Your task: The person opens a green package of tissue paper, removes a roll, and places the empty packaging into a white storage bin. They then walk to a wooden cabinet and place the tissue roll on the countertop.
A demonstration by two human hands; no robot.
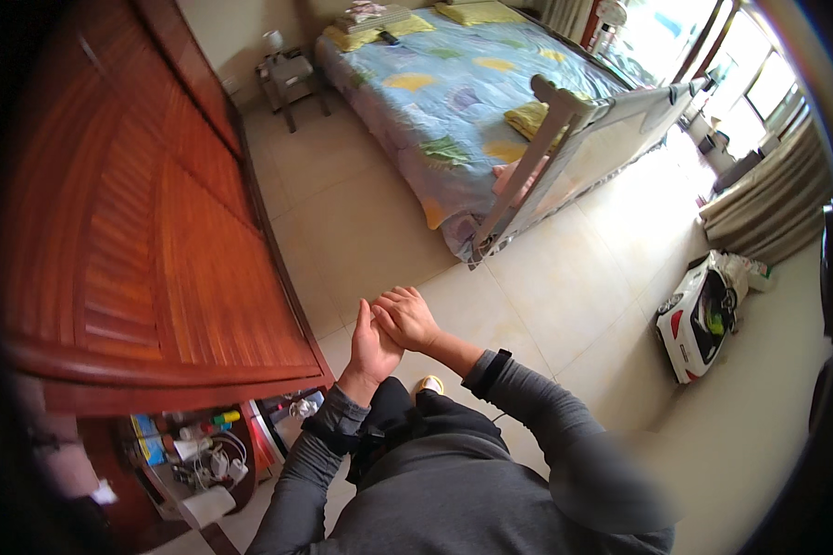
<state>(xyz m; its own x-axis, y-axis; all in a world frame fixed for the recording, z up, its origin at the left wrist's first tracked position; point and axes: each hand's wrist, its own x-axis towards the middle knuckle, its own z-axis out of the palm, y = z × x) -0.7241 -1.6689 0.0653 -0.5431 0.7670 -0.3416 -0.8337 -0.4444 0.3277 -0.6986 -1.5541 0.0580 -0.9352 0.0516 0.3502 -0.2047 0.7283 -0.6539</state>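
Observation:
My left hand (376, 352) is held palm up in front of my body, its thumb pointing away from me. Across it lies my right hand (411, 320), its thumb over the left palm and its fingers wrapped about the left fingers. The right hand hides most of the left fingers. No object shows in either hand. Both sleeves are grey, with a black strap round each forearm. Below the hands are my dark trousers and one light shoe (430, 385) on the tiled floor (520, 305).
At the left stands a reddish wooden wardrobe (201, 257), with a cluttered shelf of cables and small items (215, 458) below it. Ahead are a bed (416, 90) with a mesh bed rail (618, 132) and a small stool (288, 73). A white toy car (697, 319) is at the right.

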